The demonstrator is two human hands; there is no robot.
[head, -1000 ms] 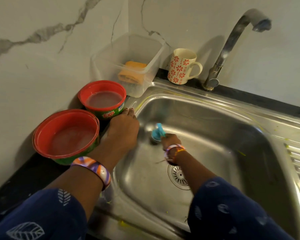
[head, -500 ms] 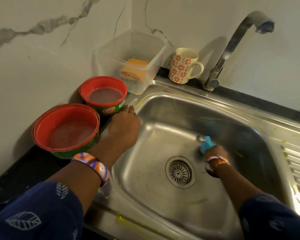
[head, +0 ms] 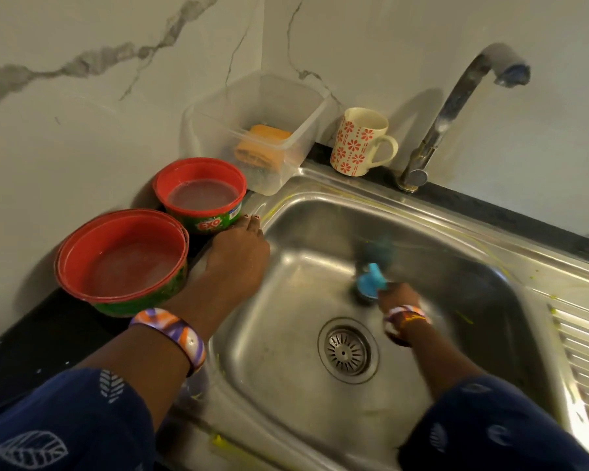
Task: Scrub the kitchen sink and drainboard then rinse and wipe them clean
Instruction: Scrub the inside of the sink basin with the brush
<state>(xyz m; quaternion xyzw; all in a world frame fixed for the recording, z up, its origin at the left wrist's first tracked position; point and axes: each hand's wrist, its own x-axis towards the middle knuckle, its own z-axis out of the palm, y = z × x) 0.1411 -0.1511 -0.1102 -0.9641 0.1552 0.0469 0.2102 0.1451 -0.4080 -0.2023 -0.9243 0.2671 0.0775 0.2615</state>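
Observation:
The steel sink [head: 286,385] fills the middle, with its round drain [head: 347,350] in the floor and the ribbed drainboard [head: 582,362] at the right edge. My right hand [head: 397,295] is down in the basin, closed around a blue scrubber [head: 371,280] pressed against the far wall; both are motion-blurred. My left hand [head: 237,256] lies flat, palm down, on the sink's left rim with fingers together, holding nothing. Yellow-green smears streak the rim.
Two red-rimmed green tubs [head: 121,263] [head: 201,195] stand on the dark counter left of the sink. Behind them is a clear plastic box [head: 252,130] holding an orange sponge [head: 264,147], then a flowered mug [head: 361,141] and the tap [head: 456,110]. The marble wall is close behind.
My right hand swept the scrubber from the basin's left side to the right, and has now come back toward the middle of the far wall. The left hand stayed put.

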